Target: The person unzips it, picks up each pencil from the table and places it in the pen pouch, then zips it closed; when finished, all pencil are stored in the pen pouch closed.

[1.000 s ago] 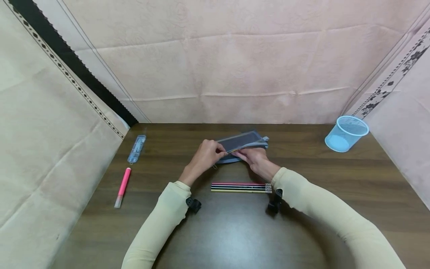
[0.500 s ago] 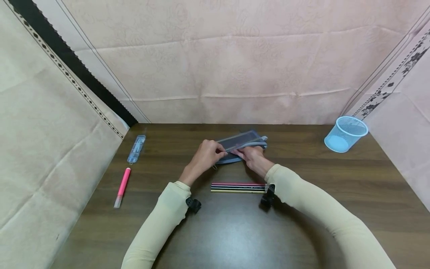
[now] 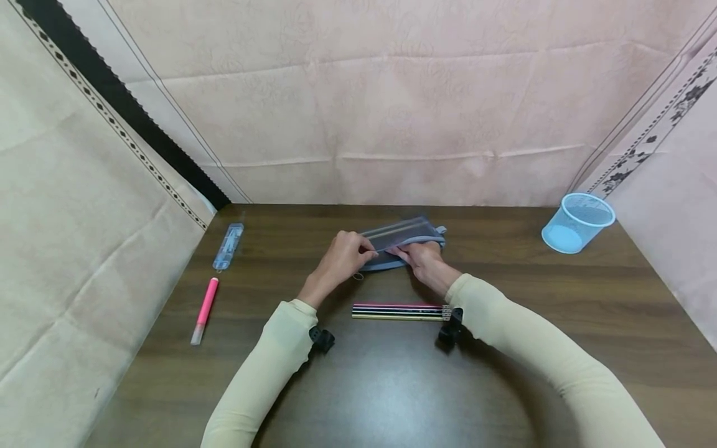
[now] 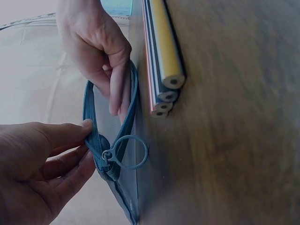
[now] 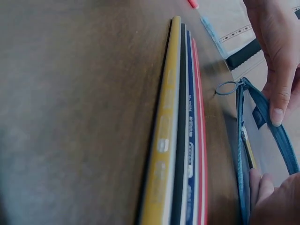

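A blue mesh zipper pouch is near the back of the table, its zipper gaping open. My left hand pinches one zipper edge between thumb and fingers; the ring pull hangs close by. The fingers of my right hand reach inside the mouth of the pouch. In the right wrist view a slim yellow-and-dark pencil shows within the pouch at those fingertips, partly hidden by the hand. Several pencils, yellow, black, blue and red, lie side by side in front of the pouch.
At the left of the table lie a pink highlighter-like pen and, behind it, a clear blue slim object. A light blue cup leans at the back right. Cloth hangings enclose the table.
My right hand has shifted slightly left and deeper into the pouch, and the yellow stick that showed between the hands has gone from the head view. My left hand keeps its pinch.
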A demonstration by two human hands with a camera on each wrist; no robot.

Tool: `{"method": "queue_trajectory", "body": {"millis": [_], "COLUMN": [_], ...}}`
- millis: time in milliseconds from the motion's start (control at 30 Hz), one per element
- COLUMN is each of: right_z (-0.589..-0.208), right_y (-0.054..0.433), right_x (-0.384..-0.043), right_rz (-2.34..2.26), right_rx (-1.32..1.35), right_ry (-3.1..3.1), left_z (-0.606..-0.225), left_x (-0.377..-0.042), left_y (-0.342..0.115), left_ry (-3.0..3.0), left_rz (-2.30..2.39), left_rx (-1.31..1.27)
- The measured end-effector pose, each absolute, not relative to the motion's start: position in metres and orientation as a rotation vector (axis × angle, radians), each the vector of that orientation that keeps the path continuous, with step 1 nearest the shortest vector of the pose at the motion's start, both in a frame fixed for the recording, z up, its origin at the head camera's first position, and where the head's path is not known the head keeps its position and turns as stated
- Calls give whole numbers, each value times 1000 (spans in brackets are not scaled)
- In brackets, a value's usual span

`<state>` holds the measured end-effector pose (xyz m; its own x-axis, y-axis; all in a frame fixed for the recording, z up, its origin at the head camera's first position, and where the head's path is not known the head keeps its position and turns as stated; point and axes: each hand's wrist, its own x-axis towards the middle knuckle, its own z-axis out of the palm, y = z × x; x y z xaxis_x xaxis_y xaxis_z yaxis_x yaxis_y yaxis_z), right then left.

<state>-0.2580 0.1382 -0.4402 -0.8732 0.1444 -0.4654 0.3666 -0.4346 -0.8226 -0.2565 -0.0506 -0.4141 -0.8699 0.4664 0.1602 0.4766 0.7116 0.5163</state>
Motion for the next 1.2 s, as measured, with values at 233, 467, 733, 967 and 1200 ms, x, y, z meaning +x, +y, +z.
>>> {"method": "queue_trajectory", "body": {"millis": [233, 467, 733, 967, 1200], "right_z": [-423, -412, -405, -408, -416], "right_y": [150, 162, 170, 172, 172], "right_x": [-241, -217, -190, -177, -175], "right_rz": [-2364, -2062, -995, -561, -512], "right_rx": [578, 233, -1057, -1214, -1190], "right_ry": [1488, 1647, 2509, 2721, 2726], "left_z": [-412, -412, -413, -412, -411], "left_x": [-258, -258, -258, -257, -256], "left_y": [-54, -55, -56, -55, -55], "left_ry": [-2894, -2897, -2908, -2917, -2914], "left_rz": [-867, -870, -849, -850, -856], "left_rx": [-796, -806, -800, -791, -802]}}
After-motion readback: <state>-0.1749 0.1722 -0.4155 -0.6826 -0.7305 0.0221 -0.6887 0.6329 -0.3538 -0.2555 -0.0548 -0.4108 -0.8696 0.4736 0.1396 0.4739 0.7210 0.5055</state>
